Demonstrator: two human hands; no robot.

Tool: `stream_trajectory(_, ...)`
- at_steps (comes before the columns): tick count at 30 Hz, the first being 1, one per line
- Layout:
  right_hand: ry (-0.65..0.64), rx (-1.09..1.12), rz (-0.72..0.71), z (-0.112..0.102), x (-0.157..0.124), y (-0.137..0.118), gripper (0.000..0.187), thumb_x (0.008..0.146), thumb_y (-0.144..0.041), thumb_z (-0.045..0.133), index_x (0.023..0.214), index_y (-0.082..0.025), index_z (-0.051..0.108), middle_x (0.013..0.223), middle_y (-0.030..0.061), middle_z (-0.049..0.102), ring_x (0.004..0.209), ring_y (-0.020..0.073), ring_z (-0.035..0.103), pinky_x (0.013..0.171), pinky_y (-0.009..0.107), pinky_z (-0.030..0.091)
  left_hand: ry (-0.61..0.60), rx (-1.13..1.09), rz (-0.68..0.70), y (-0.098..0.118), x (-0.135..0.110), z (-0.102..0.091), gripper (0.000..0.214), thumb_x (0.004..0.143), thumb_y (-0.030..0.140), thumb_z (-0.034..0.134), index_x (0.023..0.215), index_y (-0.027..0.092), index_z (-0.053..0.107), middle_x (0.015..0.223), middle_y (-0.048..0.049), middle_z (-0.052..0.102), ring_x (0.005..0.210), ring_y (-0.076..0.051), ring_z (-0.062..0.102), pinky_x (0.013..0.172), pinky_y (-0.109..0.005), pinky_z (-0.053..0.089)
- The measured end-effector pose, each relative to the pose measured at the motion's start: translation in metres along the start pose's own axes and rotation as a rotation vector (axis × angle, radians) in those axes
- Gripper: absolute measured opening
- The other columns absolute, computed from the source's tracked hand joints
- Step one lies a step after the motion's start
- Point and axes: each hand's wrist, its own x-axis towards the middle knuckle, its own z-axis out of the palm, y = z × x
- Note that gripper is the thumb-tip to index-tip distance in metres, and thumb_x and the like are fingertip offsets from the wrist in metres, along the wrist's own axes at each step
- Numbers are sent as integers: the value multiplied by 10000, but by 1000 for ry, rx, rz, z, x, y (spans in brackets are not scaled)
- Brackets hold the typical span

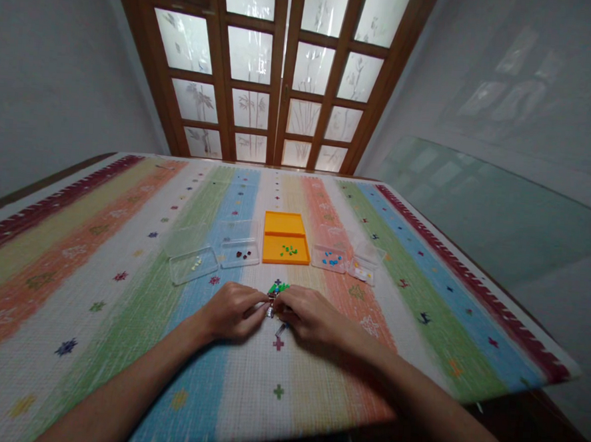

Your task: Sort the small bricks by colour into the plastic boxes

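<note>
My left hand [237, 311] and my right hand [307, 313] meet at the middle of the table. Both are closed, with fingertips pinching a small building-brick model [271, 299] between them. Green pieces [278, 289] show at its far side, with brown and whitish bits nearer me. My fingers cover much of it, so its full shape is hidden. A small, narrow, greyish piece [281, 330] sticks out below my right fingers; I cannot tell whether it is held or lies on the cloth.
Beyond my hands stand an open orange box [285, 224] with green bricks, and clear boxes with pale [175, 273], dark brown [225, 260], blue [315, 263] and white-and-orange pieces [369, 279]. A striped cloth [92, 342] covers the table. Wooden glazed doors [279, 80] stand behind.
</note>
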Motion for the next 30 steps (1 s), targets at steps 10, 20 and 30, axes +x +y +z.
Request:
stream_trajectory(10, -56, 32, 25, -4, 1, -5, 190, 922, -54, 519, 1021, -183, 618, 1045, 74, 646, 904, 175, 564, 732, 291, 409, -14, 10, -4, 1, 2, -1, 180, 929, 182, 518, 869, 138, 682, 561, 1, 630, 455, -119, 568, 459, -236, 433)
stream_trajectory(20, -54, -154, 5, -4, 1, -6, 151, 894, -58, 554, 913, -175, 648, 967, 63, 635, 818, 166, 512, 660, 292, 327, -34, 29, -9, 1, 2, -1, 207, 938, 189, 503, 833, 144, 676, 542, 10, 595, 441, -115, 531, 448, -245, 408)
stream_trajectory(30, -49, -262, 4, 6, 0, -6, 273, 749, 4, 572, 964, -164, 577, 1003, 88, 621, 850, 193, 511, 617, 301, 307, -11, 45, 14, 0, 1, -1, 198, 934, 167, 499, 843, 146, 674, 567, -2, 623, 455, -116, 548, 459, -239, 418)
